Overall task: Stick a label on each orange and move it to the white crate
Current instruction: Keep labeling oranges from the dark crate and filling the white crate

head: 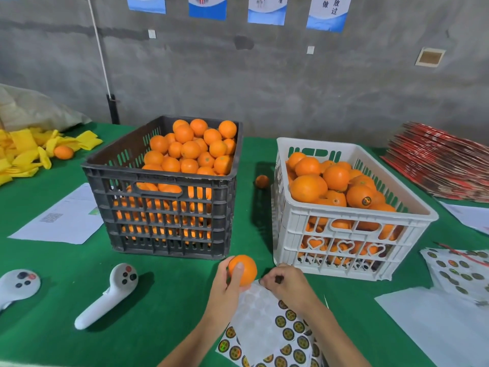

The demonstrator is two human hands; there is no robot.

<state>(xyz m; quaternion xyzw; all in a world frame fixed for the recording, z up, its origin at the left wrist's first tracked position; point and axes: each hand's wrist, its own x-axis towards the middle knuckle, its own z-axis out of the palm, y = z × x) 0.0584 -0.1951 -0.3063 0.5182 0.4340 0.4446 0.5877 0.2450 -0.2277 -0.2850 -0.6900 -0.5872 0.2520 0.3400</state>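
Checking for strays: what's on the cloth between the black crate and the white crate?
One small loose orange on green cloth, beside the white crate, in the head view.

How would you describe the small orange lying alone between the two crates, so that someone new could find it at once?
Start from the black crate and the white crate on the green table. In the narrow gap between them, toward the back, one small orange lies on the cloth. Unlike the others, it is in no crate and no hand, and it looks darker, lying in shadow.

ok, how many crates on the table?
2. Black crate at centre-left, white crate to its right. Both hold oranges. No others visible.
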